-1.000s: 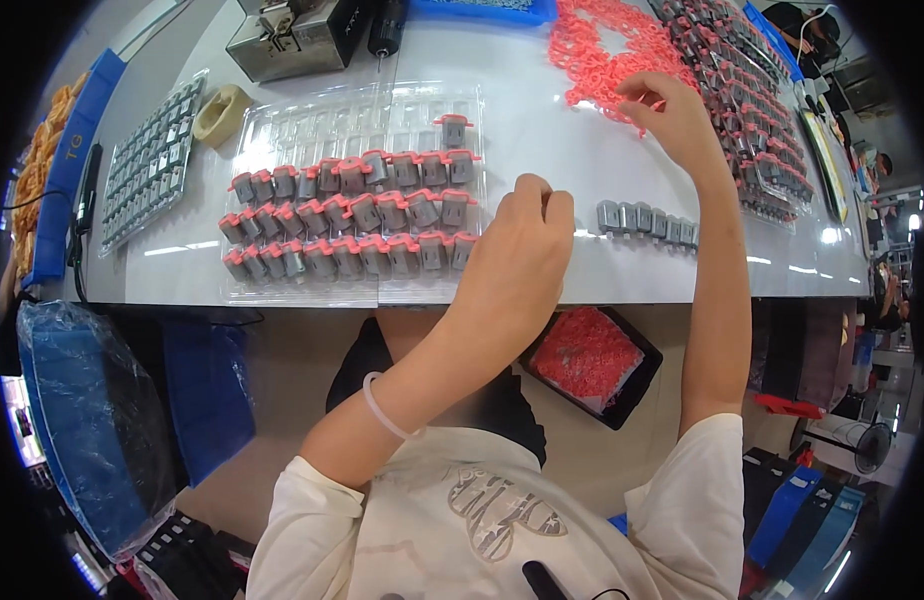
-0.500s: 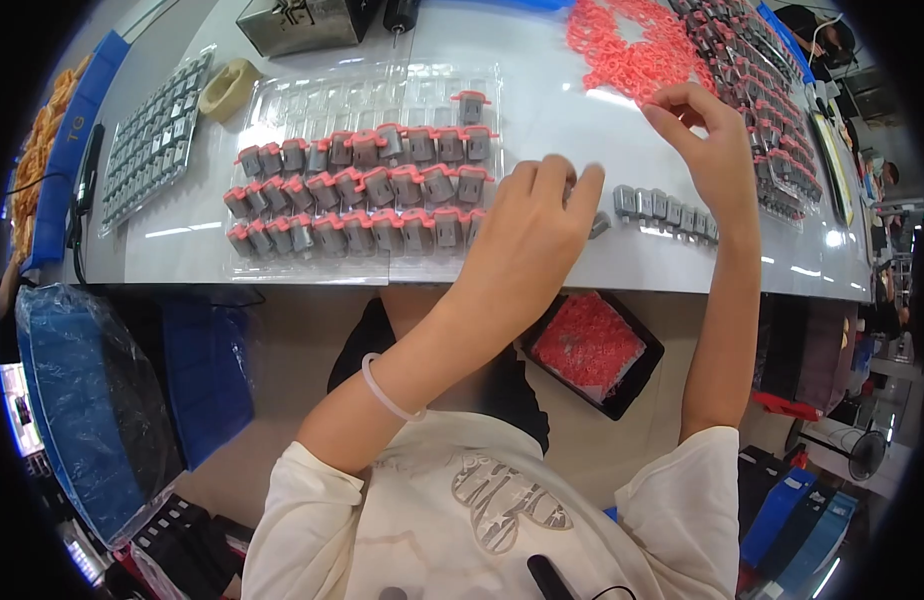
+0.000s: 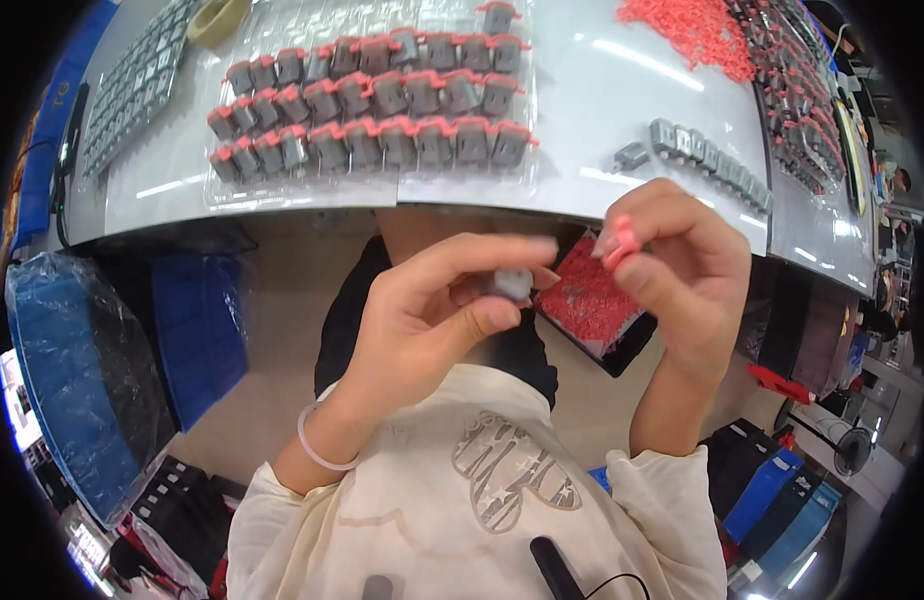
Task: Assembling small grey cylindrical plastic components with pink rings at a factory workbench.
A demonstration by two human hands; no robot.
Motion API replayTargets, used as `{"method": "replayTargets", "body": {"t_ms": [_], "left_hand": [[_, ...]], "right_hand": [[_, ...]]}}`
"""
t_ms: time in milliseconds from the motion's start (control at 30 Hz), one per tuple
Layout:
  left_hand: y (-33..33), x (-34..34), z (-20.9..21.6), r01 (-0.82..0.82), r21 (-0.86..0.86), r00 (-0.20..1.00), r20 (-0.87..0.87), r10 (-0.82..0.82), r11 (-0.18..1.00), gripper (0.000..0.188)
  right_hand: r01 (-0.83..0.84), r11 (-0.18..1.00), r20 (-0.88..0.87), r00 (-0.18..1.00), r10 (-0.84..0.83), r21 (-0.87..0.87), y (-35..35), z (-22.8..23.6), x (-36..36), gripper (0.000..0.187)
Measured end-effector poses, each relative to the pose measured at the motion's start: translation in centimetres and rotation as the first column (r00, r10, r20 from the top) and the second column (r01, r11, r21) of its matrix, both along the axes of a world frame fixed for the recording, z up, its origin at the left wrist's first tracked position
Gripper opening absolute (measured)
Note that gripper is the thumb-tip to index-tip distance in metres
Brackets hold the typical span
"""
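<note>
In front of my body, my left hand [image 3: 407, 315] is closed around a small grey housing [image 3: 512, 285], gripped between thumb and fingers. A little to its right, my right hand [image 3: 697, 275] pinches a soft-looking pinkish-red ring-like piece [image 3: 622, 240]. The two hands are apart, and both hover just off the table's near edge. Beyond my right hand lie one loose grey block [image 3: 632, 155] and a line of similar grey blocks [image 3: 712, 163]. At the far right of the table is a heap of red pieces [image 3: 697, 35].
A clear plastic tray [image 3: 332, 190] carries rows of grey blocks with red pieces on them. More filled trays [image 3: 797, 100] stand at the right. A grey-block tray [image 3: 142, 80] and tape roll [image 3: 217, 22] sit left. Below the table is a black bin [image 3: 637, 345] holding red bits.
My right hand has come from the red heap toward my body with a red piece. My left hand has drawn back from the grey blocks, holding one. The view has tipped lower.
</note>
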State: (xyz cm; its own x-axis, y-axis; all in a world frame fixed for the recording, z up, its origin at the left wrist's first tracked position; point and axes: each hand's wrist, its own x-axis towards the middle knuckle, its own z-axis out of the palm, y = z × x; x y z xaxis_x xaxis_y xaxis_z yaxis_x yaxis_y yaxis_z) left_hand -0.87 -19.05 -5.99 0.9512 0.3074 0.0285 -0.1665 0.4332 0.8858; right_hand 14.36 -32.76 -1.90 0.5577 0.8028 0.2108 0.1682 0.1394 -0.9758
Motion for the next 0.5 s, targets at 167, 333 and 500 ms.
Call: {"method": "replayTargets", "body": {"t_ms": [167, 333, 500], "left_hand": [[-0.7, -2.8, -0.8, -0.056, -0.079, 0.995, -0.082, 0.05, 0.995, 0.034], [-0.8, -3.9, -0.5, -0.131, -0.237, 0.987, -0.124, 0.104, 0.963, 0.029], [-0.8, -4.6, -1.2, -0.08, -0.174, 0.996, 0.035, 0.087, 0.981, 0.029]], "right_hand": [[-0.027, 0.995, -0.042, 0.999, 0.023, -0.095, 0.7, -0.5, -4.0, 0.015], [-0.104, 0.98, 0.147, 0.981, 0.13, -0.171, 1.0, -0.2, -5.5, 0.016], [0.092, 0.985, -0.07, 0.992, -0.103, -0.145, 1.4, -0.1, -8.0, 0.018]]}}
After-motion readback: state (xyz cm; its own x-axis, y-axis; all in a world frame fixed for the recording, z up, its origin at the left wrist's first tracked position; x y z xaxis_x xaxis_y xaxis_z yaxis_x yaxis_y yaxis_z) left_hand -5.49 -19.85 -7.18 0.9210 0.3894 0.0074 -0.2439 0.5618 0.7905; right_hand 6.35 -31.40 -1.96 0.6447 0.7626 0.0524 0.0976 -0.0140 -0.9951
